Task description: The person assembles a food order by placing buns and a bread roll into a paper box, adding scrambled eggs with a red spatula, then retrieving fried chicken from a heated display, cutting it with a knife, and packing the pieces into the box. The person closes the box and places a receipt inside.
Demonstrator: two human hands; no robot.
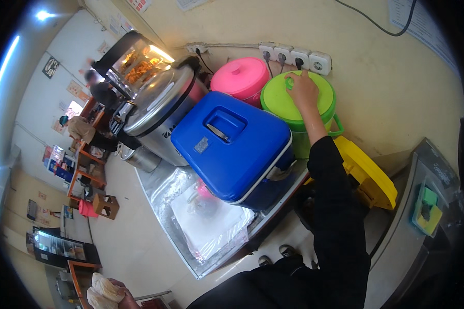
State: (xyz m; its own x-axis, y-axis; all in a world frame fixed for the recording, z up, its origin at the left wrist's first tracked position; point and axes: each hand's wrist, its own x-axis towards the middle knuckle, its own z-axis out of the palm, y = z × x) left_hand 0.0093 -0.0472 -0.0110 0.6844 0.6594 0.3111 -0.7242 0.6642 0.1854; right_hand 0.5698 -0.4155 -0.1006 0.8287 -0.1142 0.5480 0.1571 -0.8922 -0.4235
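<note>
The fingers of my right hand (pixel 304 92) pinch the knob (pixel 289 82) of the green lid (pixel 277 99), which sits on the green bucket (pixel 301 140) below the wall sockets (pixel 297 56). Dark lettering marks the silver cooker (pixel 162 110), and a small grey sticker (pixel 201 144) lies on the blue cooler (pixel 232 167). Lids hide what the bucket, cooler and pink container (pixel 239 77) hold; fried-looking food shows in the lit display case (pixel 139 64). White sheets (pixel 206 221) lie on the metal table (pixel 162 193). My left hand (pixel 123 294) grips a pale cloth (pixel 103 292).
</note>
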